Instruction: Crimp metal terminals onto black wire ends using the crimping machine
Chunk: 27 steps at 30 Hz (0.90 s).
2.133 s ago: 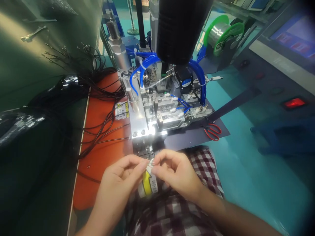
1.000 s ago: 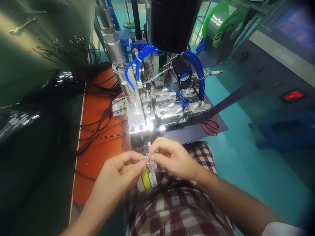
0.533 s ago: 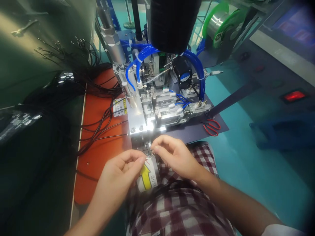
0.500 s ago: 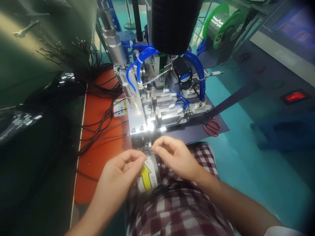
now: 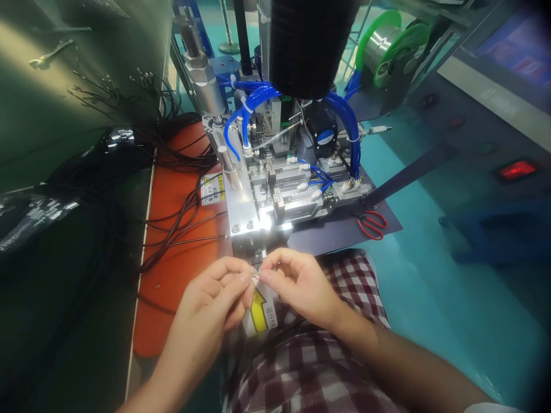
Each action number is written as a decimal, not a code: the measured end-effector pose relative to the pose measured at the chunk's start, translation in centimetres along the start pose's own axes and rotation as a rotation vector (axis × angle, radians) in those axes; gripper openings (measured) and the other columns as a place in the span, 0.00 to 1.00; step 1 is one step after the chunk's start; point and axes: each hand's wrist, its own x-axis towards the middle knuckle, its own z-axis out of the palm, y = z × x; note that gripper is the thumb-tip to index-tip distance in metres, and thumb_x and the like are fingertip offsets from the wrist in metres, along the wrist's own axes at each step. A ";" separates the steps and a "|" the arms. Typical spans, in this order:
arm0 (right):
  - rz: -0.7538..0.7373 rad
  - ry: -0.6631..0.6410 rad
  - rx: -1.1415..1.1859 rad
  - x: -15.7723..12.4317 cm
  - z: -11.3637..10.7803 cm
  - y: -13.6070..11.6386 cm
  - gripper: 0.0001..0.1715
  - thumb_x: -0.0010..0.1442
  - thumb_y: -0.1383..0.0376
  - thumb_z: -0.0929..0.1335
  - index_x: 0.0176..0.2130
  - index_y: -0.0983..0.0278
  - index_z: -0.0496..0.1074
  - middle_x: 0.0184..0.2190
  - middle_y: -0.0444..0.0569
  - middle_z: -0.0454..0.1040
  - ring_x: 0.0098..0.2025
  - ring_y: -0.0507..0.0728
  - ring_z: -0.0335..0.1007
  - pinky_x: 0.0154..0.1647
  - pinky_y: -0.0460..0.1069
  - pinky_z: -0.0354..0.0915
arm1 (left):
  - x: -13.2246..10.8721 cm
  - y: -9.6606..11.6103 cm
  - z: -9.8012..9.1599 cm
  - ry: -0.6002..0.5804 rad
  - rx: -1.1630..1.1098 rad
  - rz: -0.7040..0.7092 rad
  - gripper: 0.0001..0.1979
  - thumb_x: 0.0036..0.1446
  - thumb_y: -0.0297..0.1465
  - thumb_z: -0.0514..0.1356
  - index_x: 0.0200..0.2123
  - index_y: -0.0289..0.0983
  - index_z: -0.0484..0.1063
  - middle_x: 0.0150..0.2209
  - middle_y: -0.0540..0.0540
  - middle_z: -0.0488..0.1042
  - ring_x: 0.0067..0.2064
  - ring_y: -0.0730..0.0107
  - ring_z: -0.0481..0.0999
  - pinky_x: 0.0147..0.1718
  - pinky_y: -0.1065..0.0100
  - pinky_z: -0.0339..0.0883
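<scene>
My left hand (image 5: 219,292) is closed in a pinch, thumb against forefinger. Facing it, my right hand (image 5: 299,281) pinches too, and the fingertips of both nearly meet. Between them shows a thin, shiny, wire-like piece (image 5: 256,274), held from both sides; its exact kind is too small to make out. Just below the fingers is a white label with a yellow arrow (image 5: 259,312), partly covered by the left hand. The front of the metal machine (image 5: 245,215), brightly lit, stands right beyond my fingertips.
Black cables (image 5: 181,218) run across the orange board (image 5: 161,312) at left. Red-handled pliers (image 5: 372,224) lie on the dark plate at right. Blue air tubes (image 5: 355,132) arch over the machine. A green spool of wire (image 5: 383,43) stands behind; a wrench (image 5: 51,54) lies far left.
My right hand has lowered slightly and come closer to the left one. The fingertips now nearly touch, with the shiny wire-like piece showing between them. The view has shifted a little.
</scene>
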 end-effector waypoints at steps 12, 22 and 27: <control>-0.021 0.037 0.034 -0.3 0.6 0.3 0.07 0.57 0.63 0.69 0.30 0.64 0.69 0.16 0.36 0.60 0.19 0.47 0.51 0.19 0.44 0.49 | 0.2 0.0 -0.1 0.046 0.069 -0.037 0.20 0.53 0.49 0.66 0.31 0.37 0.71 0.15 0.58 0.61 0.17 0.85 0.50 0.19 0.75 0.46; -0.032 0.068 0.034 -0.4 0.7 0.1 0.06 0.55 0.65 0.70 0.30 0.65 0.70 0.18 0.36 0.61 0.19 0.46 0.51 0.19 0.43 0.50 | 0.3 -0.6 -0.2 0.067 0.121 -0.034 0.18 0.55 0.47 0.65 0.31 0.36 0.71 0.18 0.57 0.64 0.17 0.86 0.50 0.19 0.77 0.44; -0.019 0.072 0.043 -0.4 0.8 -0.1 0.05 0.54 0.66 0.70 0.29 0.65 0.69 0.17 0.36 0.61 0.18 0.45 0.51 0.18 0.43 0.49 | 0.4 -0.8 -0.2 0.057 0.143 -0.028 0.18 0.55 0.47 0.65 0.31 0.36 0.71 0.19 0.57 0.64 0.18 0.84 0.52 0.18 0.77 0.43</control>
